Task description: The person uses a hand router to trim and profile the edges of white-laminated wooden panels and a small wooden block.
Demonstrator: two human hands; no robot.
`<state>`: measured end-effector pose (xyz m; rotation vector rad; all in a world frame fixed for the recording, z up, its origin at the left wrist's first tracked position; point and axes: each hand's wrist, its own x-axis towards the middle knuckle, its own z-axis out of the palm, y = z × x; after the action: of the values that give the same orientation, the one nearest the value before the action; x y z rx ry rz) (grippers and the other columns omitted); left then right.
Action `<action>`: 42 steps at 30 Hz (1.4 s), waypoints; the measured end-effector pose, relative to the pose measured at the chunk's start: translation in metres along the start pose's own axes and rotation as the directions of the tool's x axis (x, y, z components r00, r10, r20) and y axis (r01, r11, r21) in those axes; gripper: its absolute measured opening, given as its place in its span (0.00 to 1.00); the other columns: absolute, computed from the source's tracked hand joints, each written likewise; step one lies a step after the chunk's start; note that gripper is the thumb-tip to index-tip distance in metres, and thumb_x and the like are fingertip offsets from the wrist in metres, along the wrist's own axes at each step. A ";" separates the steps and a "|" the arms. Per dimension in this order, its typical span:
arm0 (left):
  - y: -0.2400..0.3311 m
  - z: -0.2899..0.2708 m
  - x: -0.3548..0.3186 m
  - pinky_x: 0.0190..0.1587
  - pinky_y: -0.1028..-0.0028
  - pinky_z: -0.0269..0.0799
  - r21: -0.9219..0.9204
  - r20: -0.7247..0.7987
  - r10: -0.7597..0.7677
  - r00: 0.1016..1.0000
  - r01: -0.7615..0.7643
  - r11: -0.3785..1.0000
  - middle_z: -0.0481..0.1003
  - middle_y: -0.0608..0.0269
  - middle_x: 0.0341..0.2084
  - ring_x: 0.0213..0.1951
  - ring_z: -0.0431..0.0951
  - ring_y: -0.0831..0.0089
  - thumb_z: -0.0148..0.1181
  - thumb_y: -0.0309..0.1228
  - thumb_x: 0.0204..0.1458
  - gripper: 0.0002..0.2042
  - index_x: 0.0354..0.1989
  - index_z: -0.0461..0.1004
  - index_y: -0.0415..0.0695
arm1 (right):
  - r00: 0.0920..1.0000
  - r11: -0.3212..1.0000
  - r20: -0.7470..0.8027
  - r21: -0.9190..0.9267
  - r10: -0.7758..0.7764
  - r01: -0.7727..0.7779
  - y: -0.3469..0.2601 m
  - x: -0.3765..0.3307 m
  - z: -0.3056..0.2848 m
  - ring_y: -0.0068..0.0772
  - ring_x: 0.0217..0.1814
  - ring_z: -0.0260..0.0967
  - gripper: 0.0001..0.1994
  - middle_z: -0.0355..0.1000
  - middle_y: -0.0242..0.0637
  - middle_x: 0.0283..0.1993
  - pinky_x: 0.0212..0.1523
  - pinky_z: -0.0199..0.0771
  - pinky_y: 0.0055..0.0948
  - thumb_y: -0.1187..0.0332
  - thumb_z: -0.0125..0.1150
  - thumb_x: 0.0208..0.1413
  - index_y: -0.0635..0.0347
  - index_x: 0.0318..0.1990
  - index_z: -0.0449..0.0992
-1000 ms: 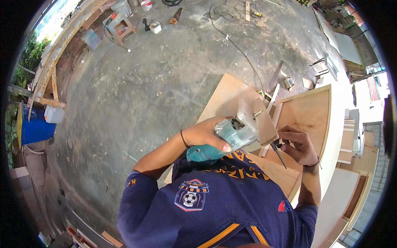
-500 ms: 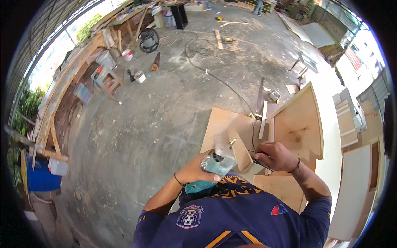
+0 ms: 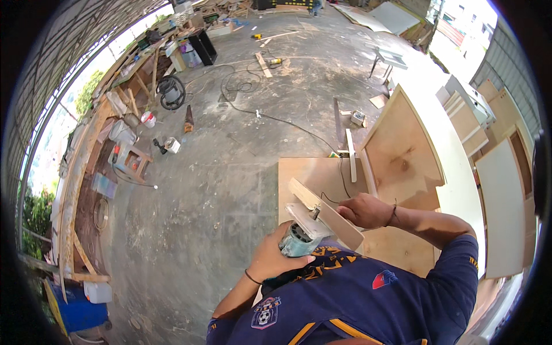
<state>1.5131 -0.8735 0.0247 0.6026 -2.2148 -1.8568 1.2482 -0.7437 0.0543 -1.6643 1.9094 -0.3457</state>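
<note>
My left hand is wrapped round the teal body of a trim router, which is tilted with its base turned up. A pale base plate sits on it, and the metal bit sticks out. Across the base lies a thin wooden strip, close beside the bit. My right hand is closed at the strip's far side, its fingertips partly hidden behind the wood. What it holds, if anything, cannot be made out.
In front of me stands a wooden cabinet piece with an upright panel and a flat board. A narrow white batten leans there. A black cable crosses the concrete floor. A handsaw and a stool are at left.
My view has swung, so the floor items sit further left. The router and strip have turned, showing more of the strip's face. A dark slim tool seen at my right hand earlier is now hidden.
</note>
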 end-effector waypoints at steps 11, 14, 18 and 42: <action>-0.007 0.001 0.012 0.52 0.70 0.71 -0.110 0.026 0.009 1.000 -0.006 0.994 0.76 0.53 0.45 0.48 0.77 0.69 0.77 0.35 0.38 0.39 0.58 0.63 0.33 | 0.994 0.984 0.035 0.141 0.108 -0.112 0.005 0.003 0.014 0.60 0.40 0.72 0.26 0.75 0.55 0.34 0.45 0.71 0.50 0.51 0.38 0.68 0.61 0.38 0.80; -0.013 -0.002 0.015 0.51 0.71 0.70 -0.243 0.056 0.000 0.998 0.013 0.970 0.76 0.57 0.45 0.47 0.76 0.72 0.76 0.29 0.38 0.35 0.57 0.65 0.37 | 0.994 0.977 0.000 0.183 0.111 -0.109 0.002 -0.002 0.016 0.61 0.38 0.72 0.26 0.75 0.56 0.33 0.44 0.71 0.51 0.52 0.38 0.68 0.62 0.35 0.79; -0.011 -0.001 0.015 0.50 0.71 0.71 -0.136 0.027 -0.047 0.999 0.050 0.989 0.76 0.57 0.45 0.46 0.76 0.71 0.76 0.28 0.37 0.35 0.56 0.66 0.37 | 0.984 0.970 -0.051 0.181 0.173 -0.161 0.004 0.005 0.026 0.59 0.38 0.73 0.24 0.76 0.54 0.34 0.44 0.71 0.50 0.52 0.40 0.67 0.60 0.38 0.80; 0.002 -0.003 0.018 0.46 0.63 0.75 0.220 -0.157 0.046 0.987 -0.010 0.976 0.78 0.45 0.41 0.45 0.81 0.52 0.78 0.39 0.35 0.40 0.57 0.65 0.36 | 0.968 0.968 -0.131 0.158 0.216 -0.195 0.013 0.044 0.027 0.55 0.37 0.75 0.24 0.77 0.50 0.32 0.42 0.75 0.47 0.48 0.44 0.63 0.53 0.35 0.83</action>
<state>1.4979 -0.8832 0.0254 0.7270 -2.3214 -1.5036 1.2508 -0.7786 0.0145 -1.3652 2.0909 -0.5219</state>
